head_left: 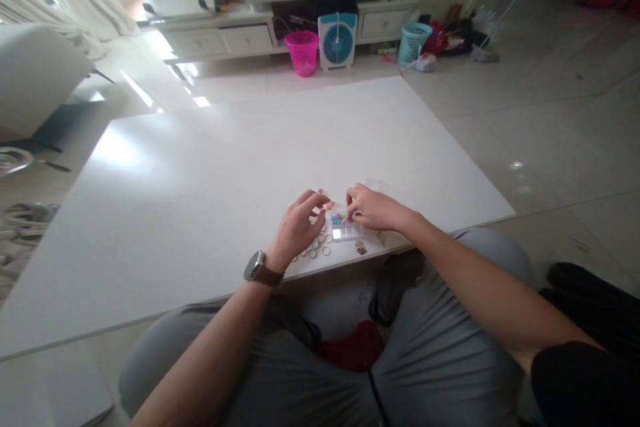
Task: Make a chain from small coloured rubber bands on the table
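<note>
A small clear plastic box (347,232) with colourful beads (338,218) in it sits near the front edge of the white table (210,173). My right hand (373,208) rests just right of the box, fingers pinched over the beads on something too small to name. My left hand (300,227), with a brown-strapped watch (257,268) on the wrist, lies left of the box, fingers curled, with a pink bead (321,191) at its fingertips. Several small pale rings (320,248) lie beneath it. A tiny yellow figure charm (361,248) lies in front of the box.
A clear lid (377,185) lies behind my right hand. Beyond the table stand a pink basket (302,52), a blue fan (338,41), a teal basket (413,42) and a white cabinet (240,37) with bowls. A white chair (35,77) stands at the left.
</note>
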Available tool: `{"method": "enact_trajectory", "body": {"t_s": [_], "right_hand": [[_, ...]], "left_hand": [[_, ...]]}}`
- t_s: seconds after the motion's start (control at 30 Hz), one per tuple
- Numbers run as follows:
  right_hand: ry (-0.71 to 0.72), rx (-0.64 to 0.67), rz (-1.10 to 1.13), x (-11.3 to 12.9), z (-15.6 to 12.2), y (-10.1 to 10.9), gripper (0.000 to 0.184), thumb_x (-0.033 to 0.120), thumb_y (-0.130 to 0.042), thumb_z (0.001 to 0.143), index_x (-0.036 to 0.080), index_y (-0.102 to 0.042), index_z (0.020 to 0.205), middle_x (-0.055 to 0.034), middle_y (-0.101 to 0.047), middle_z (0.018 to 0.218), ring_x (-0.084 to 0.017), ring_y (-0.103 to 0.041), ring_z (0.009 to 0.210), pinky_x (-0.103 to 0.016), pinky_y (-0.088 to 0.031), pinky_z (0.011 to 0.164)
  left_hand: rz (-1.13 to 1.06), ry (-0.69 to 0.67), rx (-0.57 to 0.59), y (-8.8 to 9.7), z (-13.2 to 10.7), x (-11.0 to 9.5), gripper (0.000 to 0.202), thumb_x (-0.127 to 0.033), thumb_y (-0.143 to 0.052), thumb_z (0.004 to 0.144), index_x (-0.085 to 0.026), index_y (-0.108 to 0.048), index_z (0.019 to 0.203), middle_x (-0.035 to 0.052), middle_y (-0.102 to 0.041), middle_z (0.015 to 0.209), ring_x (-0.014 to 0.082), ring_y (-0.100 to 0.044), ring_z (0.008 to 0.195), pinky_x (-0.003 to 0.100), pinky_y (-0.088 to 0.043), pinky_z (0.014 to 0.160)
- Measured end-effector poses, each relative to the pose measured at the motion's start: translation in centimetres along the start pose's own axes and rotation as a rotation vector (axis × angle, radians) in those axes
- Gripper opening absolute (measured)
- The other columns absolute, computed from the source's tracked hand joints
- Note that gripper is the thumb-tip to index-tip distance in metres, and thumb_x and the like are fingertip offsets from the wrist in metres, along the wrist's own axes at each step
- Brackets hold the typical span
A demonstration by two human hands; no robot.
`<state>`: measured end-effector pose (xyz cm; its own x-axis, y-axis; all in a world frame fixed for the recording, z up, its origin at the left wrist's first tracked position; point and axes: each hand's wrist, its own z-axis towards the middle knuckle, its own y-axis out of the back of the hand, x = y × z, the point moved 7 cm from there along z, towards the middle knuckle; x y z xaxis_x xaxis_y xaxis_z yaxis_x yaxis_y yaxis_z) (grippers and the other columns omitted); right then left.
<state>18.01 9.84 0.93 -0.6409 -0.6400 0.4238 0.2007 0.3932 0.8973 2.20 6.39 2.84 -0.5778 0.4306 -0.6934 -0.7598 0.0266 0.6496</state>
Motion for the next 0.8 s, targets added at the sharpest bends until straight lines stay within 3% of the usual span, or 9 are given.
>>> {"method": "enact_trajectory", "body": {"t_s": [0.27,0.47,0.57,0.8], "right_hand": [[-0.018,-0.083,-0.03,0.3,-0.3,0.8,0.026,0.003,-0.057,0.084,0.018,-0.078,0.087,-0.0085,-0.064,0.1,-0.022,-0.056,0.102,-0.031,-0.046,0.085],[-0.043,-0.09,-0.101,0.6,-0.4,1.0,0.021,0.009,-0.056,0.088,0.018,-0.075,0.086,-0.0089,-0.064,0.1,-0.022,-0.057,0.102,-0.031,-0.044,0.083],[-0.045,-0.09,-0.111,0.8,-0.4,1.1,0.019,0.011,-0.057,0.089,0.018,-0.074,0.086,-0.0087,-0.064,0.101,-0.022,-0.057,0.103,-0.03,-0.044,0.083],[-0.033,-0.118,-0.126,1.1,-0.5,1.2,0.017,0.013,-0.057,0.09,0.019,-0.073,0.087,-0.0079,-0.064,0.099,-0.022,-0.058,0.102,-0.03,-0.044,0.083]], "left_hand": [[0.136,0.12,-0.011,-0.1,0.0,3.3,0.017,-0.011,-0.059,0.083,-0.021,-0.069,0.093,0.0036,-0.069,0.089,0.0197,-0.065,0.084,0.037,-0.056,0.08],[0.208,0.095,0.061,-1.7,-0.1,4.4,0.022,-0.012,-0.059,0.085,-0.022,-0.072,0.101,0.0065,-0.075,0.107,0.0279,-0.061,0.105,0.048,-0.05,0.094],[0.236,0.118,0.113,-2.3,-0.3,4.6,0.022,-0.015,-0.059,0.088,-0.024,-0.073,0.102,0.0054,-0.075,0.112,0.0291,-0.059,0.11,0.049,-0.045,0.096],[0.281,0.157,0.148,-2.2,-0.3,4.5,0.014,-0.022,-0.06,0.092,-0.024,-0.073,0.094,0.0055,-0.076,0.101,0.0285,-0.06,0.104,0.047,-0.04,0.093]]}}
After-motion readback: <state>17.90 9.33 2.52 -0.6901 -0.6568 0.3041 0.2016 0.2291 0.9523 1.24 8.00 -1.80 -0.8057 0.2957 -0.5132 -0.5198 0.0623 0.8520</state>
